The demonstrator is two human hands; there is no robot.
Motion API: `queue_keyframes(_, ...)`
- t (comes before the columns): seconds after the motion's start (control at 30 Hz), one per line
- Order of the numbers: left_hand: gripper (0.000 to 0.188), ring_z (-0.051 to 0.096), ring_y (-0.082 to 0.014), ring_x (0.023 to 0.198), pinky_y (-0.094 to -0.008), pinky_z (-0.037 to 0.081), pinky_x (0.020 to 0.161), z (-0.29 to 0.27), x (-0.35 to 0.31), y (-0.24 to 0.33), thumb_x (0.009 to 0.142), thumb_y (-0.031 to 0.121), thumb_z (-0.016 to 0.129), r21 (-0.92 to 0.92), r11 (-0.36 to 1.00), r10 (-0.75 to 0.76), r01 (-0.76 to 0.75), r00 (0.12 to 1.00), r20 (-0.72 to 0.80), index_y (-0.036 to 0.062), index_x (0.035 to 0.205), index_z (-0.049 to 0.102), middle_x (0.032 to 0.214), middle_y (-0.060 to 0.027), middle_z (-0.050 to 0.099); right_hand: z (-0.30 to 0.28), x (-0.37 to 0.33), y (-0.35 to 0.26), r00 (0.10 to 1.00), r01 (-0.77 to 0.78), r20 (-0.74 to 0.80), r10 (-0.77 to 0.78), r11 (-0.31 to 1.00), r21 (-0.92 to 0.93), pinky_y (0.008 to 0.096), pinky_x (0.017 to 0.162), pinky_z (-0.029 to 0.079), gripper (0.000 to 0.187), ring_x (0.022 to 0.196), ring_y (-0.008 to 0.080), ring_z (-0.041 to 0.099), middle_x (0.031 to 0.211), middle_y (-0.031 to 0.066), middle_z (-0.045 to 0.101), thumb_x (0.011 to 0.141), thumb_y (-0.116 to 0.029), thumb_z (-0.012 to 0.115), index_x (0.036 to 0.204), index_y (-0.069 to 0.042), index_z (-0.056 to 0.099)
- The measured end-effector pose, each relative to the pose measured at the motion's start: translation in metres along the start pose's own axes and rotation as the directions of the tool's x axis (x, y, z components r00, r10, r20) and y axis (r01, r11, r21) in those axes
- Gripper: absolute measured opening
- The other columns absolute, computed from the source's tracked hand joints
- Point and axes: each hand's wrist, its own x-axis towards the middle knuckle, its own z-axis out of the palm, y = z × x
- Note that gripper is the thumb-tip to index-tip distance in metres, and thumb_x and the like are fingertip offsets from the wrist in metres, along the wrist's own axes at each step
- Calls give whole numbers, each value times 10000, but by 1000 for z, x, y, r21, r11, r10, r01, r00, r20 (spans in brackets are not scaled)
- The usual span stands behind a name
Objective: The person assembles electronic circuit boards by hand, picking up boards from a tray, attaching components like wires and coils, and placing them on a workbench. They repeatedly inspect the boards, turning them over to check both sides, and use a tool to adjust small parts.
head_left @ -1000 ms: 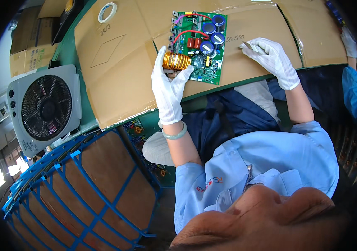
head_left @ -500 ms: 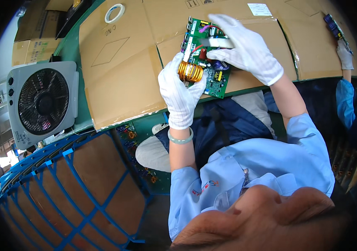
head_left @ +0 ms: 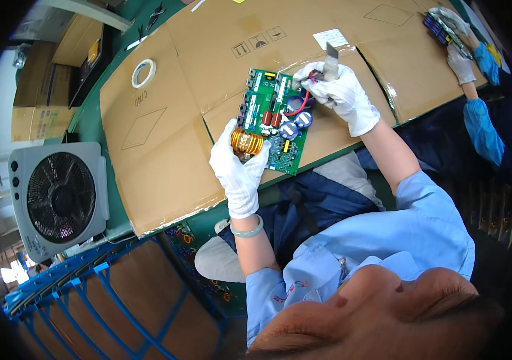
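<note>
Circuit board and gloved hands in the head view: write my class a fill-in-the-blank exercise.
The left hand holds the ____ circuit board.
The wire running to the right hand is ____.
A pale bangle circles the person's ____ wrist.
The tape roll on the brown cardboard is ____.

Missing words: green; red; left; white.

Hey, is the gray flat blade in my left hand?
No, the gray flat blade juts from the white-gloved right hand.

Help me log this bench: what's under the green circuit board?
Brown cardboard shows around the green circuit board; the left hand is at its lower-left corner. Whatever lies directly beneath is covered, so contact with the cardboard can't be confirmed.
</note>
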Motion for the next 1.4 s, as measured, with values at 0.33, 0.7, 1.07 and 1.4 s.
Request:
queue_keyframes(0.33, 767, 659, -260, 1006, -371, 543, 871, 0, -2, 5, 586, 311, 982, 207, 967, -157, 149, 987, 21, 24, 1207, 634, 1077, -168, 675, 5, -2, 2, 975, 201, -41, -218, 948, -247, 221, 793, 493, 379, 948, 79, 627, 1165, 49, 718, 939, -92, 702, 1308, -26, 649)
queue_keyframes(0.7, 547, 749, -189, 862, -305, 592, 760, 57, -80, 70, 821, 124, 849, -380, 918, -18, 111, 971, 240, -75, 1247, 569, 979, -177, 735, -21, -87, 14, 945, 258, 18, -326, 711, -654, 320, 990, 500, 393, 1148, 195, 647, 1249, 122, 687, 911, -92, 734, 1273, 29, 643)
queue_keyframes(1.07, 716, 624, -338, 1128, -405, 508, 981, -17, 3, 3, 732, 335, 904, 78, 988, 138, -132, 987, -80, -12, 1278, 598, 1225, -213, 648, -26, -81, 28, 830, 489, 381, -407, 202, -849, 372, 961, 543, 726, 1095, 330, 688, 1211, 151, 697, 685, -335, 915, 1283, -34, 634)
queue_keyframes(1.4, 983, 522, -419, 1304, -465, 431, 1095, 24, 63, 12, 636, 613, 854, -15, 891, 396, -454, 761, 514, 10, 1357, 564, 1352, -239, 589, -52, -48, -31, 852, 520, 496, -169, 379, -765, 361, 921, 544, 727, 1011, 297, 718, 1143, 140, 718, 661, -406, 916, 1237, -49, 654)
